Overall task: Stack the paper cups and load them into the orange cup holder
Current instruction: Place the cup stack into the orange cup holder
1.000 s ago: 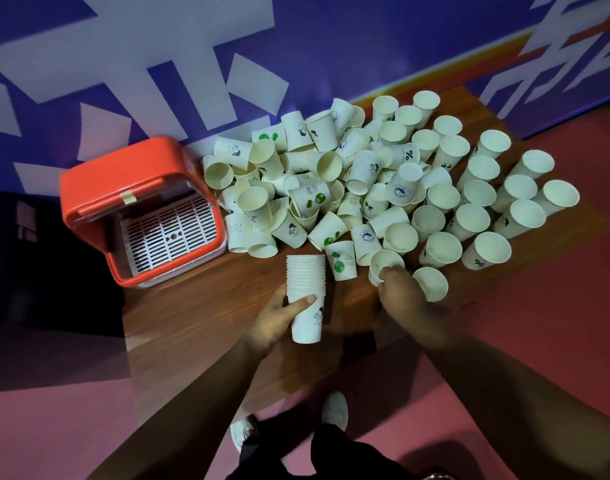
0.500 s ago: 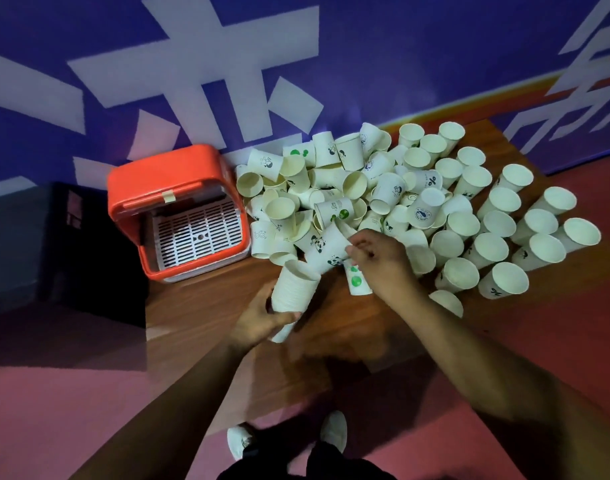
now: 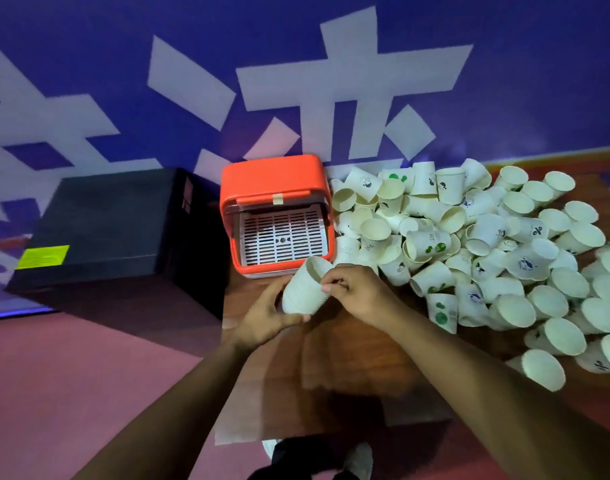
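Observation:
A stack of white paper cups is tilted with its mouth toward the orange cup holder, just in front of the holder's open front. My left hand grips the stack from below at its base. My right hand pinches the stack's upper side near the rim with curled fingers. The holder stands open, showing a white slotted grid inside. Several loose paper cups, some printed with green or blue marks, lie and stand in a heap to the right.
The wooden table carries everything; its left edge runs just beside the holder. A black box with a yellow label stands left of the table. A blue wall with white shapes rises behind. My shoes show below the table's near edge.
My right hand left the cup heap and came onto the stack. Both hands carried the tilted stack left and forward to the holder's opening. The camera turned left.

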The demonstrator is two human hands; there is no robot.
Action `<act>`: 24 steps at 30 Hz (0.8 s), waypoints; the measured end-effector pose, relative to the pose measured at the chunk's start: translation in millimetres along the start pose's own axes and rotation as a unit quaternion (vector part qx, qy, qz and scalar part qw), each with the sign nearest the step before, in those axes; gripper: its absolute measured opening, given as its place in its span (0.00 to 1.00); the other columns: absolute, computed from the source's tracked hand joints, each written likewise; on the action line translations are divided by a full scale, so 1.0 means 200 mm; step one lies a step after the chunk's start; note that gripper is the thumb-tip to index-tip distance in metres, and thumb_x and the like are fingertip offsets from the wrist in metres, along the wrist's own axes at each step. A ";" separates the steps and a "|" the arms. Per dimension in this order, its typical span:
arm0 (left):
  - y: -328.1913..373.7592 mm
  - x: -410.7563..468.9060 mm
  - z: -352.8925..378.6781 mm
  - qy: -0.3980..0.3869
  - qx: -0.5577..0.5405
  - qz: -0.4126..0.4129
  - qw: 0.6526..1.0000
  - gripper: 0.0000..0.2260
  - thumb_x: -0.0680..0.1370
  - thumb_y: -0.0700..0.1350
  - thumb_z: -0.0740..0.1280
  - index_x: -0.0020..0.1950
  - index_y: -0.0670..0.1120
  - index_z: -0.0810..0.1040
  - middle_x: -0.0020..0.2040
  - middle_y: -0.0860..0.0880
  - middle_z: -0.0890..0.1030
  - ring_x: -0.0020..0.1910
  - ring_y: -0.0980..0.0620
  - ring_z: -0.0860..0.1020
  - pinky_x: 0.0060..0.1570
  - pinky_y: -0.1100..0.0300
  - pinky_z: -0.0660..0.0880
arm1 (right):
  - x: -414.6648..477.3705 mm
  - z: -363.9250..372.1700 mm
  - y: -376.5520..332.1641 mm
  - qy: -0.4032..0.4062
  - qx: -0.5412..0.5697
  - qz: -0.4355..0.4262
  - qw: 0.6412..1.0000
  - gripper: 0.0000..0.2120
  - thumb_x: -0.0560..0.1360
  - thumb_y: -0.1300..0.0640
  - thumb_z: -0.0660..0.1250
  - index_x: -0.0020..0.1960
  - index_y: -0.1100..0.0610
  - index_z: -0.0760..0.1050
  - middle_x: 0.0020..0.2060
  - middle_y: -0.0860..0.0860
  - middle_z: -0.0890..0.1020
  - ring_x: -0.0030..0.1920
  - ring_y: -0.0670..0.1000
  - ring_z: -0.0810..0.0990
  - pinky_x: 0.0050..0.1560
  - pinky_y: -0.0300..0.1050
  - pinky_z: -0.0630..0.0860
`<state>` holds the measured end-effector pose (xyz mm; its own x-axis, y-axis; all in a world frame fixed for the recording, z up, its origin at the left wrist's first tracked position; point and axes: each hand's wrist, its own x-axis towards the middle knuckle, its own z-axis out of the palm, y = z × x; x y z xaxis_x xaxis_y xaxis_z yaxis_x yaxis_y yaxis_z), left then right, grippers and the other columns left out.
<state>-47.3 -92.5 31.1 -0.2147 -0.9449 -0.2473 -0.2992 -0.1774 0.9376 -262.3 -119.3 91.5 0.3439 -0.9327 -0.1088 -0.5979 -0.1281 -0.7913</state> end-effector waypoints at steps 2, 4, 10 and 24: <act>-0.02 0.01 -0.09 0.007 -0.005 0.011 1.000 0.32 0.68 0.40 0.80 0.69 0.52 0.72 0.64 0.55 0.79 0.65 0.56 0.76 0.63 0.63 0.73 | 0.06 0.09 -0.04 0.025 0.002 -0.014 1.000 0.04 0.74 0.58 0.71 0.47 0.55 0.84 0.43 0.45 0.75 0.44 0.43 0.75 0.49 0.35 0.70; -0.05 0.02 -0.19 0.017 -0.024 0.011 1.000 0.32 0.68 0.38 0.80 0.69 0.50 0.72 0.64 0.53 0.79 0.65 0.55 0.76 0.62 0.63 0.72 | 0.12 0.17 -0.09 0.059 0.020 -0.011 0.998 0.06 0.73 0.56 0.73 0.50 0.53 0.84 0.47 0.47 0.72 0.44 0.41 0.75 0.49 0.30 0.69; -0.09 0.13 -0.43 0.033 -0.053 0.029 0.998 0.33 0.71 0.40 0.78 0.72 0.53 0.70 0.65 0.53 0.78 0.62 0.53 0.77 0.57 0.64 0.75 | 0.25 0.33 -0.16 0.062 0.119 0.124 0.983 0.31 0.73 0.49 0.73 0.72 0.49 0.67 0.62 0.47 0.74 0.47 0.38 0.78 0.45 0.31 0.72; -0.23 0.47 -0.54 0.082 0.069 0.036 0.994 0.25 0.73 0.44 0.76 0.69 0.48 0.75 0.62 0.50 0.76 0.62 0.51 0.75 0.66 0.52 0.72 | 0.65 0.46 -0.02 0.040 0.101 0.084 0.990 0.28 0.74 0.57 0.72 0.72 0.46 0.67 0.56 0.45 0.82 0.51 0.40 0.81 0.56 0.43 0.79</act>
<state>47.1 -202.2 -7.9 -0.0900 -0.9878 -0.1269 -0.4153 -0.0786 0.9063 -149.5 -208.5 25.5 0.1883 -0.9600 -0.2073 -0.4812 0.0938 -0.8716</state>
